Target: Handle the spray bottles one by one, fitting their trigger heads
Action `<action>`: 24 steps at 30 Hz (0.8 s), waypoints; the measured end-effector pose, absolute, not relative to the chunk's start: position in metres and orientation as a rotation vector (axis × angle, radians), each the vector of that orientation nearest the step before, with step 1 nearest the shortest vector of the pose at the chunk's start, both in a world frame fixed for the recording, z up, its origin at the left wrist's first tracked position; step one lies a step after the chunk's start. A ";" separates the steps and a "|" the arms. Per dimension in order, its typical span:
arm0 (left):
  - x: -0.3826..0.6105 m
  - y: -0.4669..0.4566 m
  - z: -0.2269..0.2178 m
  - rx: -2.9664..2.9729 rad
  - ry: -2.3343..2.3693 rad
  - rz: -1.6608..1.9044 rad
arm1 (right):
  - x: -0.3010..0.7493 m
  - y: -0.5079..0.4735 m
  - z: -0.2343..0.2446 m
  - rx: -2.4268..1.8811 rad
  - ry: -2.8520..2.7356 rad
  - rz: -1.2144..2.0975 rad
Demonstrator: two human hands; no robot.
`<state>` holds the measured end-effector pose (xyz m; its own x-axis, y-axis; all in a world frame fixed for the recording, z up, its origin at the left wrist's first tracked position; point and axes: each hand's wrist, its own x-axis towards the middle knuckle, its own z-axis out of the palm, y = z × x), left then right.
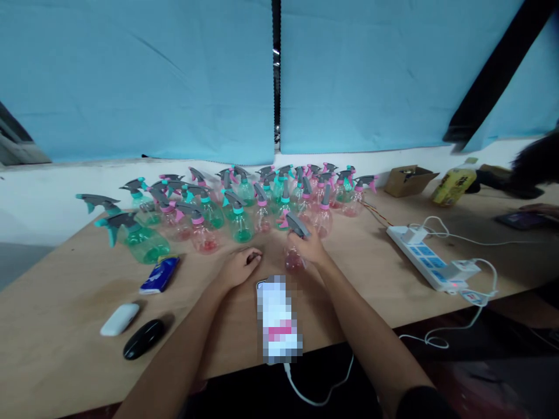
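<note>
My right hand (309, 247) is closed around a small clear pink spray bottle (293, 260) with a grey trigger head, standing on the wooden table (65, 349) just in front of me. My left hand (241, 266) rests on the table to the left of that bottle, fingers curled, with something small and dark near the fingertips that I cannot make out. Behind them stand several spray bottles (241, 224), green and pink, with grey trigger heads. A phone (278, 317) lies between my forearms, its screen blurred.
A white power strip (425, 256) with plugs and white cables lies at the right. A blue packet (159, 274), a white oval case (119, 319) and a black oval case (144, 338) lie at the left. A cardboard box (408, 180) and yellow bottle (454, 184) stand at the back right.
</note>
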<state>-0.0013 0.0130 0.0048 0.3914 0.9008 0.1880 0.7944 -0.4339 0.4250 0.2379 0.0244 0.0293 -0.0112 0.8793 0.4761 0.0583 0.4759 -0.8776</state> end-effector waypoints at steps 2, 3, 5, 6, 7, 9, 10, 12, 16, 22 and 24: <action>-0.001 0.013 0.005 2.395 1.480 0.580 | 0.236 0.024 0.033 -0.795 -1.473 1.034; -0.001 0.013 0.005 2.399 1.479 0.581 | 0.235 0.025 0.036 -0.746 -1.484 1.138; -0.001 0.013 0.005 2.399 1.492 0.582 | 0.233 0.026 0.042 -0.640 -1.513 1.297; -0.001 0.013 0.005 2.398 1.497 0.580 | 0.232 0.027 0.044 -0.597 -1.527 1.339; -0.001 0.013 0.005 2.397 1.499 0.581 | 0.232 0.028 0.046 -0.569 -1.538 1.359; -0.001 0.013 0.004 2.401 1.491 0.587 | 0.229 0.031 0.049 -0.564 -1.541 1.365; -0.001 0.012 0.004 2.407 1.483 0.591 | 0.227 0.032 0.049 -0.576 -1.534 1.363; -0.002 0.013 0.004 2.418 1.479 0.592 | 0.220 0.035 0.049 -0.594 -1.523 1.372; -0.002 0.013 0.002 2.414 1.499 0.588 | 0.204 0.039 0.049 -0.491 -1.522 1.430; -0.002 0.012 0.001 2.410 1.486 0.615 | 0.199 0.043 0.046 -0.538 -1.543 1.429; -0.002 0.012 0.001 2.408 1.484 0.608 | 0.200 0.042 0.045 -0.603 -1.553 1.408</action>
